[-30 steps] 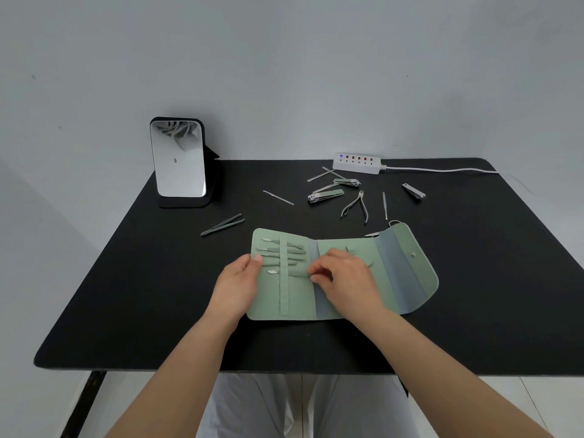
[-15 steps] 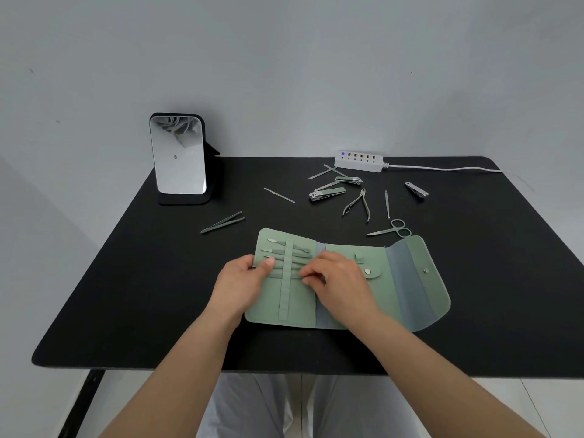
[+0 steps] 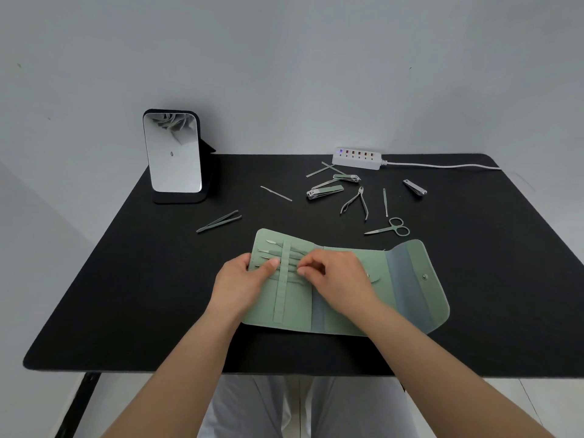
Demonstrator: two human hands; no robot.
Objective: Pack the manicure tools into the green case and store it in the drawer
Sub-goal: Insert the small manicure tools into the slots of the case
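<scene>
The left hand (image 3: 245, 281) rests on the left edge of the green case (image 3: 341, 306), thumb laid flat across the left panel, fingers curled under or along the edge; it pins the case rather than gripping any tool. The right hand (image 3: 336, 279) sits just beside it, over the middle of the case, with fingertips pinched narrow near the vertical strap (image 3: 282, 286) that runs down the left panel. Whether those fingertips hold a tool cannot be told. Between and just beyond the two hands, several slim tools (image 3: 275, 248) lie tucked under the strap, their pointed ends aimed left.

The case lies open and flat on the black surface (image 3: 126, 295), directly under both hands, its snap flap (image 3: 420, 279) spread out to the right of the right hand.

Beyond the right hand, small scissors (image 3: 392, 229) lie near the far edge of the case. Farther out are cuticle nippers (image 3: 357, 203), a thin probe (image 3: 385, 202), and a nail clipper (image 3: 414, 187) off to the right. Straight beyond the hands lie two more clippers (image 3: 325, 191), one behind the other, and crossed thin sticks (image 3: 322, 169). A thin rod (image 3: 276, 193) lies alone beyond the left hand, and tweezers (image 3: 219, 221) lie nearer, out to the left.

At the far edge stands a white power strip (image 3: 357, 159) with its cable running right, and far to the left a mirror (image 3: 173, 153) stands upright.
</scene>
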